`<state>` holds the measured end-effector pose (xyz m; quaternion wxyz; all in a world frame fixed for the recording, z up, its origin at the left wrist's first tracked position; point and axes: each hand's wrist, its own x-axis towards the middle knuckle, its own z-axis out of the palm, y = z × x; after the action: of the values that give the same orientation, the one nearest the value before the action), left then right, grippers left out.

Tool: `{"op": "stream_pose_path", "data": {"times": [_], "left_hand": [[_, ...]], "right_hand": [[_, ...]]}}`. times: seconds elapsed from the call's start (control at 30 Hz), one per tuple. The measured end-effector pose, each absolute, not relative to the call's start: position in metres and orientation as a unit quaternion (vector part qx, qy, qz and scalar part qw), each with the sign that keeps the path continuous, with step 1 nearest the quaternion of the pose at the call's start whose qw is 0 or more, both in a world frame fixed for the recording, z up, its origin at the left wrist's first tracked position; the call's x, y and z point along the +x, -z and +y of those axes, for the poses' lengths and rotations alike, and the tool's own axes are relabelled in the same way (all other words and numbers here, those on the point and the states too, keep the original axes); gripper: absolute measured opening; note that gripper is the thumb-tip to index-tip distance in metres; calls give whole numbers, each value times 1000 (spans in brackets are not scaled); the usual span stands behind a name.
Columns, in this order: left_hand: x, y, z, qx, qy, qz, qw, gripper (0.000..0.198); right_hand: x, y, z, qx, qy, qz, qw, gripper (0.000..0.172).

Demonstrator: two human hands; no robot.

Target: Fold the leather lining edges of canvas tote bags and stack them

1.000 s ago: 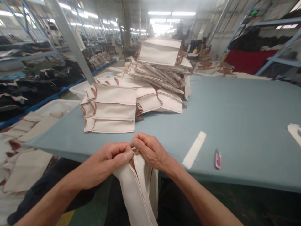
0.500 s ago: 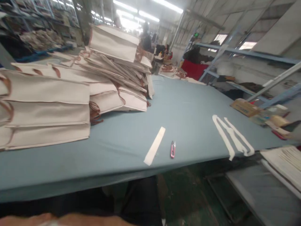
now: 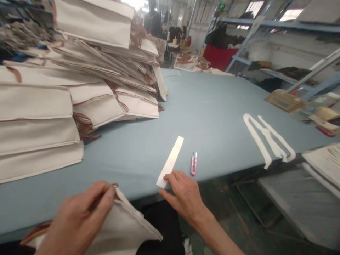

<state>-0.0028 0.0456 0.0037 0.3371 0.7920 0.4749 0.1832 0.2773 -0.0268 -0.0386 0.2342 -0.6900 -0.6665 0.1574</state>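
My left hand (image 3: 77, 219) pinches the top corner of a cream canvas bag (image 3: 122, 226) with brown edging, which hangs at the table's near edge. My right hand (image 3: 183, 198) is apart from the bag, fingers spread, its fingertips over the lower end of a white fabric strip (image 3: 170, 162). Pink thread snips (image 3: 193, 164) lie just beyond that hand, on the blue-grey table cover (image 3: 212, 113). A tall pile of folded canvas bags (image 3: 79, 85) with brown cords rises at the left.
Two more white fabric strips (image 3: 267, 140) lie to the right. Past the table's right edge are a cardboard box (image 3: 285, 100), papers and blue metal shelving (image 3: 265, 21). A person (image 3: 155, 24) stands far behind the pile, near a red bin (image 3: 219, 56).
The view has swung right, shifting the pile left. My right hand has let go of the bag and moved onto the strip. My left hand still holds the bag, now lower at the table edge.
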Motion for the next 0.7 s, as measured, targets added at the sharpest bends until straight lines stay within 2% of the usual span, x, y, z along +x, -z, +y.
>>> {"op": "stream_pose_path", "data": {"times": [0.1,0.23,0.37,0.5,0.7], "left_hand": [[45,10,52,844,-143,428,291,31],[68,27,54,856,-135,427,258,28],[70,31,52,853,-136,435,253,24],[83,30,47,856,-137,425,261,13],[97,37,47,874,-129,385,267,23]], "right_hand": [[281,49,-23,-672,-135,-696,214,22],[285,57,-21,-650,-125,-715,228,5],[289,61,-19,-660,-127,-690,269,18],[291,58,-16,-671,-150,-660,303,23],[292,53,-12,-683,-185,-627,326,22]]}}
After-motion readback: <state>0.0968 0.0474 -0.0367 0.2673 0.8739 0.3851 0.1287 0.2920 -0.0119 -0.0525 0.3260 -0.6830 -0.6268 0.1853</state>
